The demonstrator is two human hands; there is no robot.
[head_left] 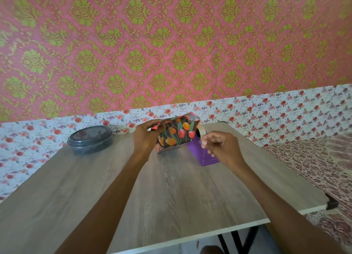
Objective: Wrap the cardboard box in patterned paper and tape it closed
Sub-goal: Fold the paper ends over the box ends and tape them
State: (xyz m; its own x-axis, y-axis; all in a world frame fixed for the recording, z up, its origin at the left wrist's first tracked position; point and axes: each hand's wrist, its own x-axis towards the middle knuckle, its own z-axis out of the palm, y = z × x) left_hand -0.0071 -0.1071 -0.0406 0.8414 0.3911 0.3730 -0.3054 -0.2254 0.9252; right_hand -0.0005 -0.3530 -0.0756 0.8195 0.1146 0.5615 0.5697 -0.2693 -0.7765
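Note:
The box (176, 134) stands near the far middle of the wooden table (171, 192), covered in dark paper printed with red and orange tulips. My left hand (145, 137) grips its left end, thumb on the folded paper at the top. My right hand (219, 145) hovers to the right of the box, fingers curled, pinching what looks like a strip of clear tape that runs from the purple tape dispenser (202, 154). The dispenser sits right beside the box and is partly hidden by my right hand.
A dark round plastic container with a lid (89, 139) sits at the table's far left. A floral wall (285, 111) runs behind the table. A patterned cloth (314, 162) lies to the right, beyond the table's edge.

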